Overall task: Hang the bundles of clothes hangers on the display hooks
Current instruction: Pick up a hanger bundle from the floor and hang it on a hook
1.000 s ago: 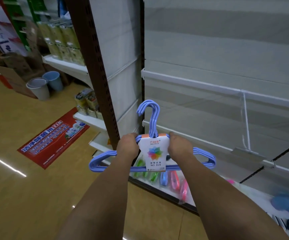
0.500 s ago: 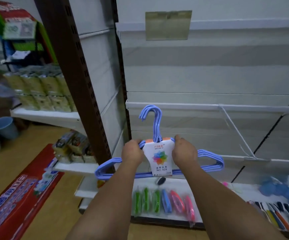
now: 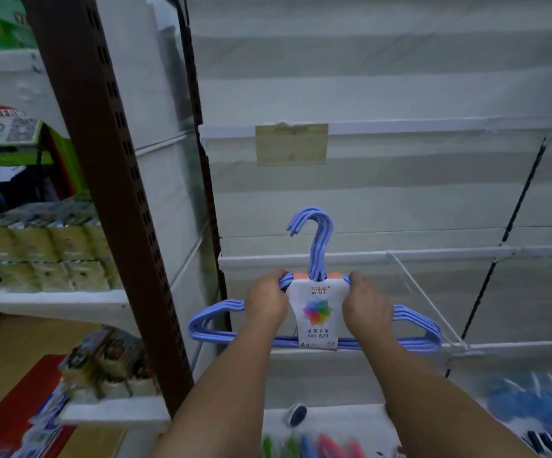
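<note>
Both hands are on a bundle of blue hangers (image 3: pixel 314 328), held upright in front of the white display wall (image 3: pixel 383 193). The left hand (image 3: pixel 266 300) grips the left shoulder of the bundle and the right hand (image 3: pixel 367 304) grips the right shoulder, fingers curled round the plastic on each side, so both are grasping the hangers. Between the hands there's a white card label (image 3: pixel 316 314) with a rainbow flower print wrapped round the middle of the bundle, orange strip at its top. The stacked hooks of the bundle poke up above the label, curling to the left, and they sit just in front of a white rail (image 3: pixel 433 254) on the wall, not hung on anything as far as I can see. A thin white wire arm (image 3: pixel 426 299) sticks out from that rail, to the right of the bundle. Higher up the wall there's another rail with a tan tag holder (image 3: pixel 292 144). Left of the bundle stands a brown slotted post (image 3: pixel 103 180), with shelves of packaged goods (image 3: pixel 46 246) past it. Below the bundle, blurry coloured items (image 3: pixel 311 446) lie on the bottom shelf.
</note>
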`<act>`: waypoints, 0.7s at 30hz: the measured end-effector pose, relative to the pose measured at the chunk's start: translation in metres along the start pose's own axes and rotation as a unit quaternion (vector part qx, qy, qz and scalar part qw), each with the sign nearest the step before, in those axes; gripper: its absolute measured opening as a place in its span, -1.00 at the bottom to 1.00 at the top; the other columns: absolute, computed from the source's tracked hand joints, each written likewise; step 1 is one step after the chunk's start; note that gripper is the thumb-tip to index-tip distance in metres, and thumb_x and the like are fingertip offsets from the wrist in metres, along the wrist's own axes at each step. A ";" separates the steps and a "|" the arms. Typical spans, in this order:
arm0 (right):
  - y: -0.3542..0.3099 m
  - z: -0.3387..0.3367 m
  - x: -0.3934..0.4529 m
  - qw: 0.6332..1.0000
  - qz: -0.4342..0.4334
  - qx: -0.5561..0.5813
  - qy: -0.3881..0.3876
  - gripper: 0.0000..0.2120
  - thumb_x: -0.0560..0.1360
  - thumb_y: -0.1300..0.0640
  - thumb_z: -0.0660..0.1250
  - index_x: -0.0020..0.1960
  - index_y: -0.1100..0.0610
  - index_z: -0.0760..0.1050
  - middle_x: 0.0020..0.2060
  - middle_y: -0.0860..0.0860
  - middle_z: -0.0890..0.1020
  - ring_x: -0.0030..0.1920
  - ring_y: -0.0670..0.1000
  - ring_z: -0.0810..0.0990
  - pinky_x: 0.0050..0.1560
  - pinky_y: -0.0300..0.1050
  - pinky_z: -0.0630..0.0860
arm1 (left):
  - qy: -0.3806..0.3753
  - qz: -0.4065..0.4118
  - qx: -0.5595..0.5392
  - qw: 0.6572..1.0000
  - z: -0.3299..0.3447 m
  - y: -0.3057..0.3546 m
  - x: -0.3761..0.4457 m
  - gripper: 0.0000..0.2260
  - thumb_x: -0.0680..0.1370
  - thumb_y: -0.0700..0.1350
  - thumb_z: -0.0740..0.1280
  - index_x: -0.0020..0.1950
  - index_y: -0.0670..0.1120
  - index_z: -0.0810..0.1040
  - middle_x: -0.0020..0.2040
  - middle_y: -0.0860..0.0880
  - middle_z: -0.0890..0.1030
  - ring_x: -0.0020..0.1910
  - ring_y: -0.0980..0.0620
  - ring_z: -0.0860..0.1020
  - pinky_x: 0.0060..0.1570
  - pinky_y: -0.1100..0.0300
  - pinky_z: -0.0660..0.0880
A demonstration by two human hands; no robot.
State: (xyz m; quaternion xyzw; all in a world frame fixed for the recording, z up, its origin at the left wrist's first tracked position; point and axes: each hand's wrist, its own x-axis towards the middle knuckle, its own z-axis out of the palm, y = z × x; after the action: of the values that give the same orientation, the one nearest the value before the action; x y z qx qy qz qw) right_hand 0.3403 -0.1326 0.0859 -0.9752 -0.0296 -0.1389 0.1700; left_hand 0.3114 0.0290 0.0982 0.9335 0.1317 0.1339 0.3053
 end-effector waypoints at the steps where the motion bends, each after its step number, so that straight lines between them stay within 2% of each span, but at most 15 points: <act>1: 0.000 -0.005 0.006 1.000 0.002 0.009 0.007 -0.73 0.56 0.25 0.07 0.22 0.12 0.36 0.08 0.11 0.59 0.06 0.20 0.59 -0.10 -0.07 0.41 | 0.010 0.010 0.004 1.000 -0.002 0.006 0.004 -0.65 0.53 -0.25 0.21 0.26 0.03 0.53 0.07 -0.08 0.64 0.03 -0.12 0.57 -0.05 0.15 0.45; 5: -0.001 -0.024 0.030 0.998 -0.006 0.036 0.044 -0.74 0.53 0.26 0.10 0.19 0.12 0.36 0.03 0.11 0.60 0.03 0.18 0.58 -0.16 -0.08 0.34 | 0.041 0.011 -0.020 0.999 -0.016 0.031 0.022 -0.62 0.50 -0.28 0.19 0.21 0.06 0.53 0.07 -0.03 0.63 0.00 -0.10 0.57 -0.07 0.14 0.46; 8: -0.009 -0.038 0.043 0.996 0.003 0.035 0.083 -0.78 0.52 0.29 0.10 0.12 0.12 0.39 0.02 0.10 0.59 0.04 0.18 0.54 -0.11 -0.05 0.31 | 0.048 0.007 -0.072 0.996 -0.029 0.043 0.032 -0.63 0.47 -0.31 0.22 0.17 0.04 0.56 0.06 -0.01 0.63 -0.01 -0.06 0.57 -0.04 0.14 0.50; 12: -0.024 -0.060 0.062 0.992 0.029 0.066 0.107 -0.82 0.53 0.31 0.10 0.03 0.07 0.37 0.01 0.08 0.58 0.07 0.16 0.50 0.08 -0.01 0.31 | 0.113 0.024 -0.127 0.985 -0.049 0.054 0.040 -0.61 0.47 -0.26 0.28 0.29 -0.03 0.50 0.17 -0.05 0.60 0.13 -0.09 0.55 0.10 0.10 0.49; 15: -0.037 -0.073 0.075 0.988 0.038 0.086 0.122 -0.76 0.54 0.32 0.11 0.11 0.07 0.40 0.02 0.08 0.58 0.07 0.14 0.49 0.10 -0.01 0.30 | 0.175 0.024 -0.178 0.968 -0.065 0.068 0.045 -0.56 0.51 -0.27 0.24 0.38 -0.06 0.39 0.28 -0.05 0.52 0.19 -0.08 0.52 0.16 0.05 0.47; 17: -0.044 -0.078 0.080 0.986 0.042 0.094 0.130 -0.75 0.54 0.32 0.11 0.14 0.08 0.40 0.02 0.08 0.58 0.06 0.14 0.49 0.10 0.00 0.31 | 0.210 0.028 -0.185 0.959 -0.075 0.079 0.048 -0.60 0.54 -0.25 0.22 0.39 -0.09 0.36 0.29 -0.08 0.50 0.20 -0.08 0.50 0.13 0.10 0.44; 19: -0.050 -0.081 0.084 0.984 0.041 0.103 0.139 -0.77 0.55 0.31 0.12 0.13 0.09 0.41 0.01 0.08 0.58 0.05 0.14 0.49 0.10 -0.01 0.31 | 0.226 0.026 -0.160 0.961 -0.084 0.089 0.053 -0.70 0.58 -0.21 0.19 0.31 -0.17 0.41 0.21 -0.12 0.52 0.13 -0.08 0.50 0.02 0.15 0.37; 21: -0.055 -0.080 0.086 0.983 0.039 0.109 0.139 -0.78 0.55 0.31 0.13 0.12 0.09 0.40 0.01 0.08 0.58 0.05 0.14 0.49 0.09 -0.01 0.31 | 0.233 0.038 -0.129 0.963 -0.089 0.096 0.056 -0.81 0.59 -0.18 0.17 0.14 -0.21 0.49 0.01 -0.15 0.52 -0.02 -0.06 0.50 -0.10 0.15 0.32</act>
State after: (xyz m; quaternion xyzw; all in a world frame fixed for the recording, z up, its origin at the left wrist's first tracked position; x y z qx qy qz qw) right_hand 0.3960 -0.1075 0.2003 -0.9223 0.0172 -0.2620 0.2835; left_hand 0.3496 0.0201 0.2355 0.8338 0.1447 0.3748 0.3786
